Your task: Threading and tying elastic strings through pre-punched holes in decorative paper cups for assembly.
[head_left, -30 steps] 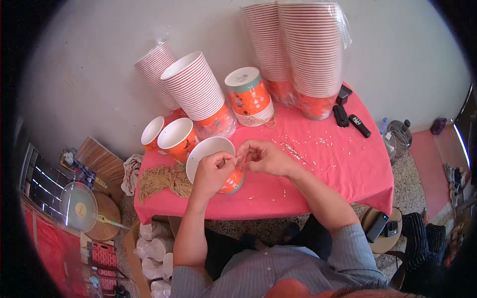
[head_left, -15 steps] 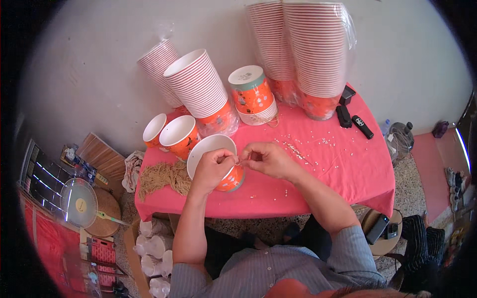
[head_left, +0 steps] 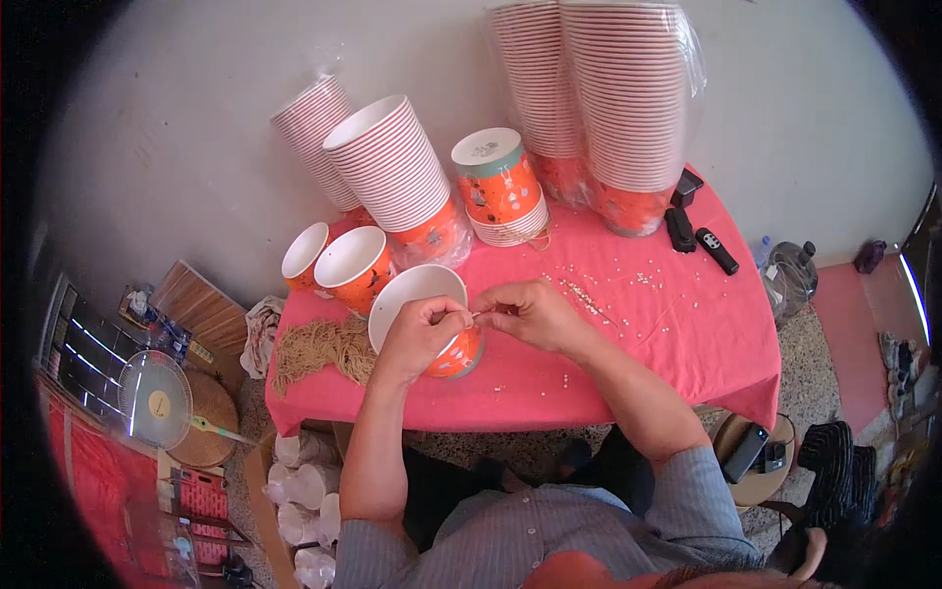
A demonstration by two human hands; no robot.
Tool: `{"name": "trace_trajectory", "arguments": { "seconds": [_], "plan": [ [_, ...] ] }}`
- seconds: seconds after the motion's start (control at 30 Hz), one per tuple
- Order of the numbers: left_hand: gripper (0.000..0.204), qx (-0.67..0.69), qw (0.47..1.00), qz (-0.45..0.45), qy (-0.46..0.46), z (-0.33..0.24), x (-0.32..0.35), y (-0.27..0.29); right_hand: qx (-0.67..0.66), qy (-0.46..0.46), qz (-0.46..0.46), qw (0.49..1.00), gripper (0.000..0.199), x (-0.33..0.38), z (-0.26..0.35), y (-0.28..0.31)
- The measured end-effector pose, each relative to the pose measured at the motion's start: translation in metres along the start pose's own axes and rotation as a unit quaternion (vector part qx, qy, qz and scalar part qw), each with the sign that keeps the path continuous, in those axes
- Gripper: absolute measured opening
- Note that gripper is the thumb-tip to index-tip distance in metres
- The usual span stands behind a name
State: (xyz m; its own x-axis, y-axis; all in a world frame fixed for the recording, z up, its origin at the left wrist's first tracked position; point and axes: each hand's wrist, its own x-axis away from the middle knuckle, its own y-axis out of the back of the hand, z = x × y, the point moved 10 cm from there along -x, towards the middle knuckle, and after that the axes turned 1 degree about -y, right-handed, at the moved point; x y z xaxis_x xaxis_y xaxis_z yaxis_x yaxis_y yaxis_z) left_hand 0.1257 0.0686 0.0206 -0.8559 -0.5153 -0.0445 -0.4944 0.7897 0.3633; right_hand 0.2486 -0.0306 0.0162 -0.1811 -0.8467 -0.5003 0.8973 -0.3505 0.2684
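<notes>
Orange-and-white paper makes up the tub that stands, mouth up, near the front edge of the pink-covered table, under our hands. Our left hand bends over its rim with thumb and finger pinched; our right hand comes in just beside, fingertips also drawn together. Whatever they grasp is too fine for us to make out, perhaps a strand like those in the tan cord bundle. We would do well to brace the tub lightly and make small, gentle movements, sparing the rim. Our left hand hides part of that rim, and the upper edge crops the tall wrapped stack.
</notes>
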Motion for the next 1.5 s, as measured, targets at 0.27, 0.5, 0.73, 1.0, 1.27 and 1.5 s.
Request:
{"name": "trace_trajectory", "arguments": {
  "seconds": [0.27, 0.5, 0.73, 1.0, 1.27, 1.5],
  "plan": [
    [0.014, -0.018, 1.0, 0.004, -0.001, 0.0, -0.002, 0.0, 0.005, 0.032, -0.016, 0.999, 0.018, 0.001, 0.007, 0.004],
    [0.015, -0.056, 0.998, 0.008, -0.017, -0.006, 0.0, -0.007, -0.128, -0.041, 0.013, 0.991, 0.012, 0.001, -0.015, -0.002],
    [0.016, -0.07, 0.997, -0.008, -0.023, -0.003, 0.001, -0.007, -0.276, -0.119, 0.043, 0.953, 0.009, 0.0, -0.032, -0.01],
    [0.016, -0.119, 0.991, -0.034, -0.04, -0.009, 0.003, -0.006, -0.267, -0.152, 0.052, 0.95, 0.015, 0.0, -0.036, -0.008],
    [0.016, -0.12, 0.992, -0.035, -0.037, -0.012, 0.006, -0.008, -0.295, -0.149, 0.038, 0.943, 0.013, 0.001, -0.034, -0.01],
    [0.017, -0.102, 0.994, -0.025, -0.021, -0.01, 0.007, -0.008, -0.301, -0.143, 0.043, 0.942, 0.011, 0.0, -0.038, -0.01]
  ]
}}
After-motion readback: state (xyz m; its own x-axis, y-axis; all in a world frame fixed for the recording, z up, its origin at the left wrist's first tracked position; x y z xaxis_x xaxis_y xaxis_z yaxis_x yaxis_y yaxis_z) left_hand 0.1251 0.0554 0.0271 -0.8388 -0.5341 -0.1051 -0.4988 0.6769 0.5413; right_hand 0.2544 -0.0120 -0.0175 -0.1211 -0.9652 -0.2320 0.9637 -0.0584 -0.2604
